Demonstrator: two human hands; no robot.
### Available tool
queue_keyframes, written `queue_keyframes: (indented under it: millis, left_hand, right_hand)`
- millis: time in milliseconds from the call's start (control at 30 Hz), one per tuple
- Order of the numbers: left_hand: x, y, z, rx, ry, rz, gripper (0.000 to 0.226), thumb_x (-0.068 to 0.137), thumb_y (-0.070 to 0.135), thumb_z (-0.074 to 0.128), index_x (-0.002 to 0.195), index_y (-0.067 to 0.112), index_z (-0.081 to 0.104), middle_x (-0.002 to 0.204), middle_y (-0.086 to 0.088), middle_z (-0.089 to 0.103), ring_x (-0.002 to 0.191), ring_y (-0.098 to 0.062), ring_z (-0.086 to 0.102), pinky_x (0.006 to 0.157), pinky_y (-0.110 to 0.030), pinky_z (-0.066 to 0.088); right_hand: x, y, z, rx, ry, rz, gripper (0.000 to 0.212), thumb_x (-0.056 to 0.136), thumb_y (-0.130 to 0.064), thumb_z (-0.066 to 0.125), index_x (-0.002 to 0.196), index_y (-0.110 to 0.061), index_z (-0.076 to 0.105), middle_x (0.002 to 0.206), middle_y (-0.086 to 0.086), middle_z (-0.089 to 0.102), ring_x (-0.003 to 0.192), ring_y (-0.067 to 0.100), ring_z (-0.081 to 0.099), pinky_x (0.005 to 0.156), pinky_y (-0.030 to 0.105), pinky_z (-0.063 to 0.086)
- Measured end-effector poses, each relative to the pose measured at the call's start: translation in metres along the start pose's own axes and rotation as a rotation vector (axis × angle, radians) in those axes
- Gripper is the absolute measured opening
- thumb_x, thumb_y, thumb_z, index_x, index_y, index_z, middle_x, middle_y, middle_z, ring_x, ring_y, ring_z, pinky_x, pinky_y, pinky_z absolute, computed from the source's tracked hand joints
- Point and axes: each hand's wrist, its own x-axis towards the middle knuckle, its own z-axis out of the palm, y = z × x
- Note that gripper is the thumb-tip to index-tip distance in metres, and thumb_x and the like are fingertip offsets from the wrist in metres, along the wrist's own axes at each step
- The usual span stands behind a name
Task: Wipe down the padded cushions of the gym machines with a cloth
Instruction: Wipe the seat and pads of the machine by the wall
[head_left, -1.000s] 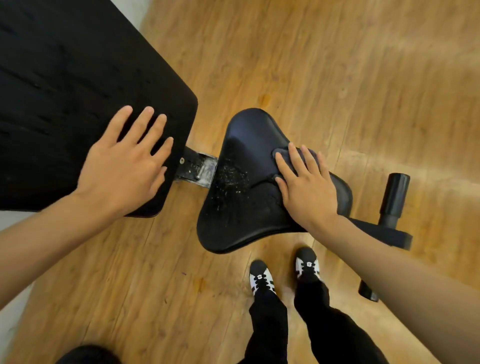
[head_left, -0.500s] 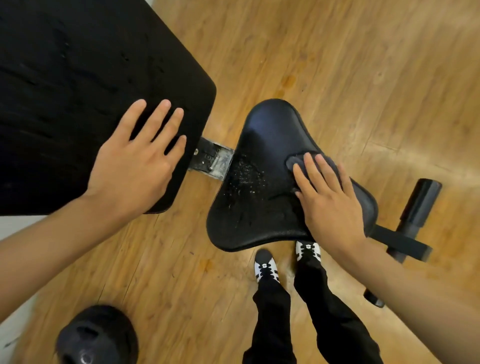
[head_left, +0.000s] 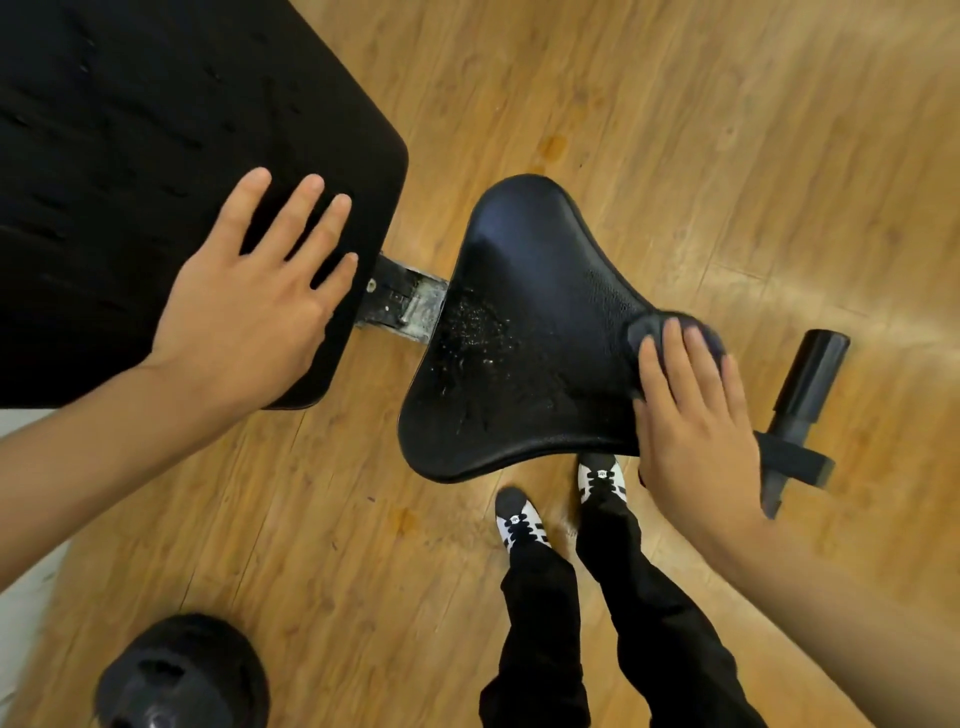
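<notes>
A black triangular seat cushion (head_left: 524, 332) sits in the middle of the view, cracked and flaky near its left end. My right hand (head_left: 691, 415) lies flat on the cushion's right end and presses a dark cloth (head_left: 644, 330), which shows in front of my fingertips. The large black back pad (head_left: 130, 156) fills the upper left. On its lower right corner rests my left hand (head_left: 254, 306), fingers straight and spread, holding nothing.
A worn metal bracket (head_left: 402, 301) joins the two pads. A black foam roller and bar (head_left: 802, 410) stick out at the right. A dark weight plate (head_left: 182, 675) lies on the wooden floor at the bottom left. My two feet (head_left: 561, 504) stand just below the seat.
My right hand has slid the cloth from the middle of the seat cushion toward its right end. My left hand has stayed flat on the back pad.
</notes>
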Motion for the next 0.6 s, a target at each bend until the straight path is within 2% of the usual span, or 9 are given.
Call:
queue_keyframes:
  millis: [67, 167, 233, 300, 467, 600]
  left_hand:
    - [0.0, -0.001, 0.0, -0.005, 0.001, -0.008, 0.066, 0.105, 0.045, 0.015, 0.166, 0.021, 0.013, 0.171, -0.024, -0.006, 0.159, -0.045, -0.006, 0.124, -0.065, -0.005]
    - [0.001, 0.001, 0.0, 0.004, 0.004, -0.002, 0.065, 0.104, 0.044, 0.015, 0.166, 0.021, 0.015, 0.171, -0.025, -0.004, 0.159, -0.045, -0.004, 0.124, -0.065, -0.003]
    - [0.001, 0.0, 0.0, -0.01, 0.012, -0.003, 0.065, 0.104, 0.042, 0.016, 0.165, 0.02, 0.019, 0.172, -0.024, -0.001, 0.159, -0.045, -0.002, 0.124, -0.065, -0.004]
    - [0.001, -0.001, -0.002, -0.019, 0.004, 0.004, 0.065, 0.104, 0.042, 0.015, 0.165, 0.021, 0.018, 0.172, -0.024, -0.001, 0.159, -0.045, -0.003, 0.124, -0.065, -0.004]
    - [0.001, 0.001, -0.004, 0.045, -0.05, 0.036, 0.068, 0.105, 0.045, 0.014, 0.165, 0.018, -0.003, 0.169, -0.028, -0.017, 0.157, -0.049, -0.012, 0.123, -0.068, -0.004]
    - [0.002, 0.001, 0.001, 0.03, -0.079, 0.048, 0.073, 0.106, 0.046, 0.016, 0.162, 0.013, -0.017, 0.166, -0.031, -0.023, 0.155, -0.051, -0.017, 0.122, -0.07, -0.007]
  right_hand:
    - [-0.013, 0.002, 0.001, -0.035, -0.044, -0.052, 0.062, 0.108, -0.036, 0.024, 0.159, 0.0, 0.024, 0.168, 0.02, 0.018, 0.157, 0.033, 0.007, 0.127, 0.052, 0.009]
    - [0.048, -0.01, 0.005, -0.03, -0.031, -0.14, 0.072, 0.106, -0.048, 0.026, 0.159, 0.0, 0.022, 0.167, 0.021, 0.019, 0.157, 0.034, 0.013, 0.127, 0.051, 0.013]
    - [0.094, -0.025, 0.009, -0.012, 0.01, -0.136, 0.065, 0.108, -0.044, 0.025, 0.16, -0.003, 0.024, 0.166, 0.019, 0.023, 0.155, 0.034, 0.019, 0.126, 0.05, 0.017]
    - [0.103, -0.03, 0.011, 0.001, 0.009, -0.097, 0.059, 0.11, -0.039, 0.024, 0.16, -0.006, 0.026, 0.166, 0.017, 0.024, 0.155, 0.033, 0.021, 0.126, 0.049, 0.019]
    - [0.005, -0.009, 0.008, -0.092, -0.036, -0.249, 0.057, 0.11, -0.035, 0.026, 0.159, -0.006, 0.029, 0.167, 0.014, 0.024, 0.157, 0.028, 0.014, 0.128, 0.046, 0.013]
    - [0.084, -0.03, 0.015, -0.065, 0.016, -0.319, 0.053, 0.109, -0.029, 0.032, 0.155, -0.004, 0.037, 0.163, 0.013, 0.034, 0.154, 0.029, 0.026, 0.126, 0.043, 0.017]
